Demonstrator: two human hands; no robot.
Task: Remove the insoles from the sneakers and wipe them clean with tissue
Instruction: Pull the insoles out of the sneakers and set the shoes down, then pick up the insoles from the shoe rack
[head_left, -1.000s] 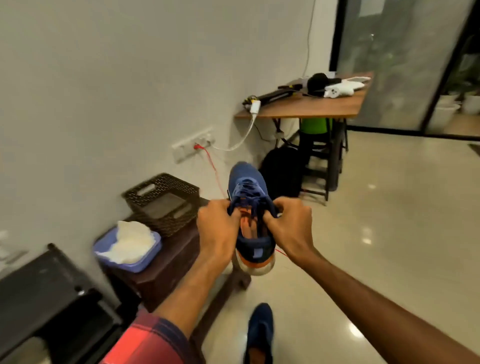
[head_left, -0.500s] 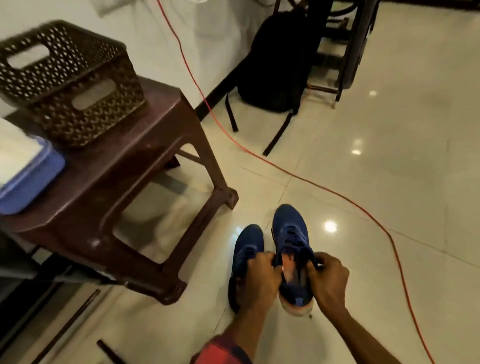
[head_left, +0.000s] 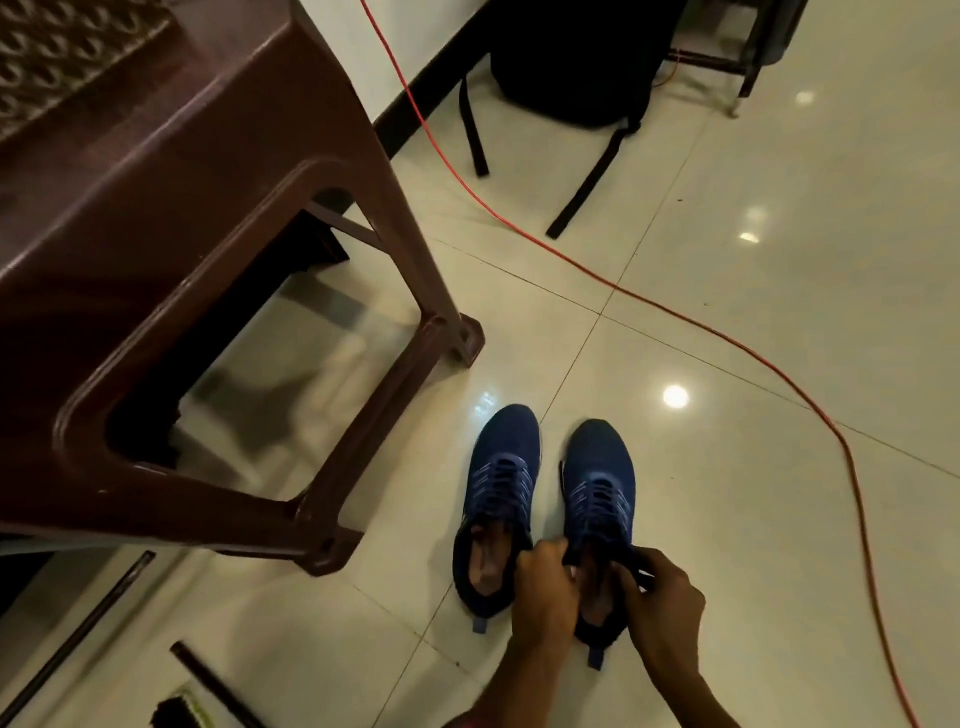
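**Desk:** How far along are we with the insoles?

**Operator:** Barely started, by my read. Both shoes stand side by side on the floor (head_left: 753, 545), toes pointing away from me. The left sneaker (head_left: 501, 467) has nothing touching it, and its insole (head_left: 485, 569) lies inside, plain to see through the opening.

**Desk:** And your hands?

**Operator:** Both are on the right sneaker (head_left: 597, 478). My left grip (head_left: 545, 597) is curled over the inner edge of the collar. My right grip (head_left: 662, 605) pinches the outer edge, and between them they spread the mouth wide. A pale strip shows between them, but I can't tell whether any finger has the insole itself.

**Desk:** Is there any tissue to hand?

**Operator:** None that I can see from here. The brown table (head_left: 182, 197) stands just beside the shoes, with only a corner of a woven basket (head_left: 47, 57) showing on top.

**Desk:** So what's left?

**Operator:** Nearly everything, I'd say. Neither insole is out and nothing looks wiped. I have to lift both out, find tissue and clean each one.
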